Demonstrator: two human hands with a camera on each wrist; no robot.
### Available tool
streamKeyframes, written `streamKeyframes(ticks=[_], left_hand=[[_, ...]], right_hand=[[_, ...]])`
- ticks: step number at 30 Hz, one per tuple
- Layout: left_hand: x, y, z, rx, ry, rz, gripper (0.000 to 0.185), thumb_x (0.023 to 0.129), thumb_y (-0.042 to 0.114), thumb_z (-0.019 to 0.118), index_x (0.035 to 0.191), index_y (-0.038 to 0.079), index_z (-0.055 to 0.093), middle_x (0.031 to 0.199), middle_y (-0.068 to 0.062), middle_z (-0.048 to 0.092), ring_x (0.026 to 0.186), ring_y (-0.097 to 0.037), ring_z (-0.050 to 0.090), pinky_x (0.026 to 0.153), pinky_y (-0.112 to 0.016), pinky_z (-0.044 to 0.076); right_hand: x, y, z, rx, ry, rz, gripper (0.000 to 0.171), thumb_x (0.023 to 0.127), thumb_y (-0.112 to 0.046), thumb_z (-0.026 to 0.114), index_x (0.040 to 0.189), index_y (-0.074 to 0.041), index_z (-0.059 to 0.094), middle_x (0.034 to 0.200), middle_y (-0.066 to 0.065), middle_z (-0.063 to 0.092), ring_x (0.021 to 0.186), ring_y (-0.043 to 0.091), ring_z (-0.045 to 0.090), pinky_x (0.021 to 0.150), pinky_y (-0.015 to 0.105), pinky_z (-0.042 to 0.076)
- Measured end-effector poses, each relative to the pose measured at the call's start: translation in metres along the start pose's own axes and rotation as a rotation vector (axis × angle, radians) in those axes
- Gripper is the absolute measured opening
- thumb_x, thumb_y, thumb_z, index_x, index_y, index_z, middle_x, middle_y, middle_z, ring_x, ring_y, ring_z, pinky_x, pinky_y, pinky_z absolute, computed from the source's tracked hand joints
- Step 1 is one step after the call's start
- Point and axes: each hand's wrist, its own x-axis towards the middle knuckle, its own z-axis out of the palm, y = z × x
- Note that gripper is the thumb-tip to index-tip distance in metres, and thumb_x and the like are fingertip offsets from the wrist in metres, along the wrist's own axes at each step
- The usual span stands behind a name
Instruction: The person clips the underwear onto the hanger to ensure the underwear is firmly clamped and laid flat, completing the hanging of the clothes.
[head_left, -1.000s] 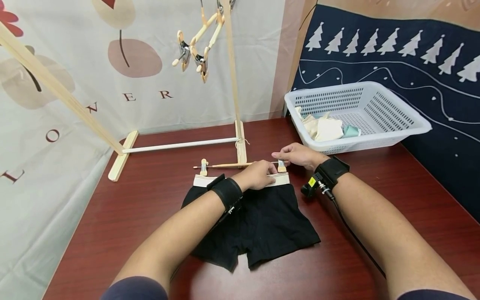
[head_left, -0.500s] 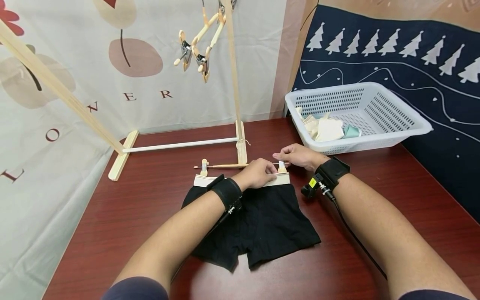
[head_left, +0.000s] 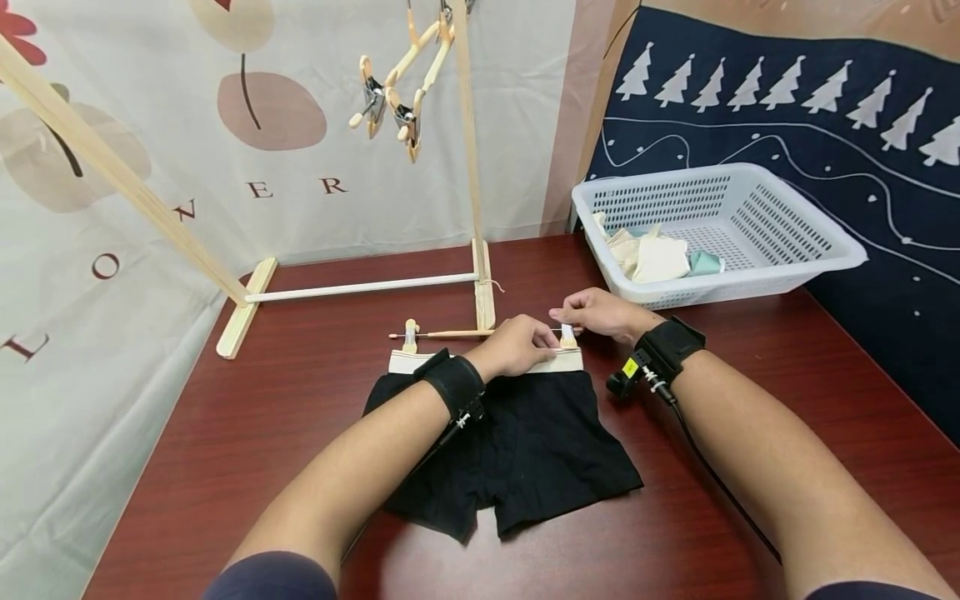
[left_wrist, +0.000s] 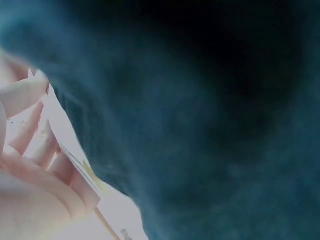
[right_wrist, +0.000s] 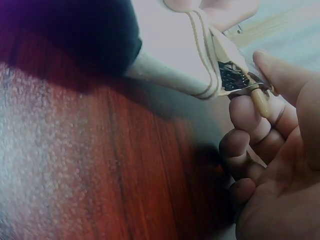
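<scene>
While the black shorts (head_left: 532, 442) lie on the dark red surface (head_left: 675, 517) just as they did a second ago, we see both hands in nearly the same places, with the head view having shifted only slightly. What differs is the clip (head_left: 567, 337) at the right end of the waistband (head_left: 566, 360): its pale side now faces us, where more grey metal showed before.

The shorts spread towards us from under the left hand (head_left: 519, 346), their cream waistband lying farthest from us and running beneath its fingers. The clip sits between the two hands, at the waistband's far edge. We find the left hand's fingers curled, holding the waistband near that clip. The right hand (head_left: 600, 312), a little beyond, pinches the clip's handles between thumb and bent fingers, with little gap between them. In the right wrist view the clip's jaws meet the striped waistband edge, but we cannot tell how tightly they bite.

Past the waistband we see the thin hanger rod (head_left: 453, 333), with a second clip (head_left: 409, 337) upright at its left end. Farther off stands the wooden rack (head_left: 483, 304) with its white crossbar (head_left: 360, 289), and to the right a pale plastic basket (head_left: 795, 279) holding cream and green cloths (head_left: 660, 258).
</scene>
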Motion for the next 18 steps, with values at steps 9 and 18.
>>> streamKeyframes(ticks=[9,18], left_hand=[[0.0003,0.0035,0.0015,0.041,0.061,-0.033,0.012,0.094,0.020,0.070,0.100,0.014,0.078,0.092,0.002,0.076,0.084,-0.009,0.066,0.072,-0.018,0.047],[-0.0007,0.0079,0.0002,0.071,-0.001,-0.016,0.013,0.093,0.007,0.063,0.097,0.013,0.074,0.089,-0.001,0.073,0.079,-0.012,0.062,0.070,-0.021,0.045]], right_hand=[[0.0003,0.0009,0.0016,-0.016,0.005,0.001,0.041,0.098,-0.035,0.064,0.069,-0.008,0.054,0.066,-0.001,0.050,0.070,0.020,0.047,0.062,0.027,0.034],[-0.0004,0.0004,-0.0003,0.022,0.006,-0.007,0.044,0.099,-0.033,0.063,0.070,-0.002,0.051,0.064,-0.001,0.046,0.067,0.017,0.044,0.062,0.026,0.032]])
